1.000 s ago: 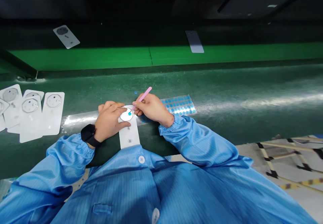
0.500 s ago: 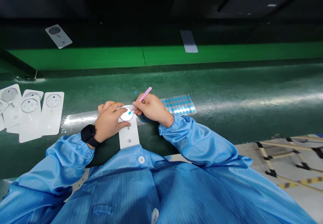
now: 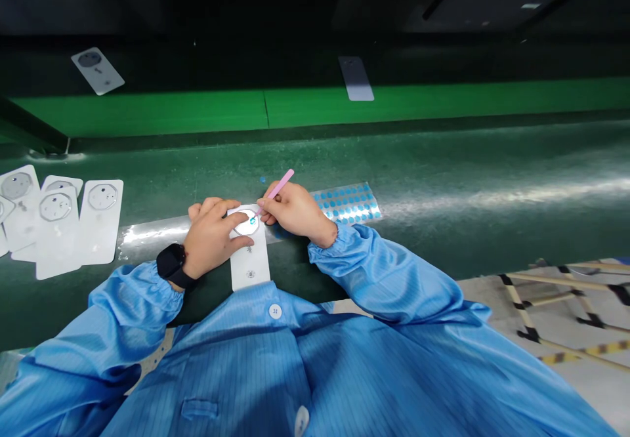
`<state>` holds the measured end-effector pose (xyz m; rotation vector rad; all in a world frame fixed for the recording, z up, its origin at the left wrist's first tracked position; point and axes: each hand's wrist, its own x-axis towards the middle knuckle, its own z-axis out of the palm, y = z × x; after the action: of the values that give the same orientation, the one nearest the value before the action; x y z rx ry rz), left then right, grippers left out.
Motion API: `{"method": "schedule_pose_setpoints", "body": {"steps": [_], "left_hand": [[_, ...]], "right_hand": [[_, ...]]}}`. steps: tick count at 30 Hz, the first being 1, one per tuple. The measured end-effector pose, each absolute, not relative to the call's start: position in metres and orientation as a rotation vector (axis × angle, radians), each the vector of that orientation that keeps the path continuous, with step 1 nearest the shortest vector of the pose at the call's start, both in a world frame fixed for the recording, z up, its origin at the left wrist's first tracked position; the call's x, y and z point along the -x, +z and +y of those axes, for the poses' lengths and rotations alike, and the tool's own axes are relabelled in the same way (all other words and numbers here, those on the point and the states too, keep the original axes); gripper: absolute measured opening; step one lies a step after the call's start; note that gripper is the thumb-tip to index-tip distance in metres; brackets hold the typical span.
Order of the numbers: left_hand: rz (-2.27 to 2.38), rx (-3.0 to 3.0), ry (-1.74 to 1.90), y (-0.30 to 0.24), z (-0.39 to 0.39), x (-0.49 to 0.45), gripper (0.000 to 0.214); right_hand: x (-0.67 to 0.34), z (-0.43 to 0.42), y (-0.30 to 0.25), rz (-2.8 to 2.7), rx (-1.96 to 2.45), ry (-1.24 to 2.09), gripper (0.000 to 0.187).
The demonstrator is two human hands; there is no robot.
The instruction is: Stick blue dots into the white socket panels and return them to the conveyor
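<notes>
1. The right hand (image 3: 291, 210) pinches a pink stick (image 3: 282, 183), its tip at a blue dot (image 3: 252, 221) on the white panel (image 3: 250, 263).
2. The left hand (image 3: 209, 232) rests on that panel, fingers spread.
3. That dot's on, perhaps unsettled; the dotted sheet (image 3: 349, 214) holds plenty more.
4. Leftward panels (image 3: 100, 233) show me no blue.

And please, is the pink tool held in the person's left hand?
No, the right hand holds the pink tool, while the left hand has its fingers on the white panel.

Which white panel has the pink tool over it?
The panel under the left hand: the right hand points the pink tool at its blue spot. The other panels lie untouched.
</notes>
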<state>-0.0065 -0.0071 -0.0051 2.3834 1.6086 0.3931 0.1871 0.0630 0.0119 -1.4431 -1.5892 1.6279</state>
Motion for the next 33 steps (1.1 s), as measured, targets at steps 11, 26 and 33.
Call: {"method": "schedule_pose_setpoints", "body": {"steps": [11, 26, 33], "left_hand": [[1.615, -2.415, 0.317, -0.002, -0.010, 0.005, 0.025], [1.629, -2.370, 0.249, 0.003, -0.009, 0.003, 0.025], [1.625, -2.366, 0.211, 0.006, -0.008, 0.001, 0.025]], "right_hand": [[-0.189, 0.063, 0.005, -1.679, 1.394, 1.560, 0.020], [-0.190, 0.064, 0.001, -1.766, 1.340, 1.509, 0.018], [-0.191, 0.064, -0.002, -1.810, 1.308, 1.468, 0.017]]}}
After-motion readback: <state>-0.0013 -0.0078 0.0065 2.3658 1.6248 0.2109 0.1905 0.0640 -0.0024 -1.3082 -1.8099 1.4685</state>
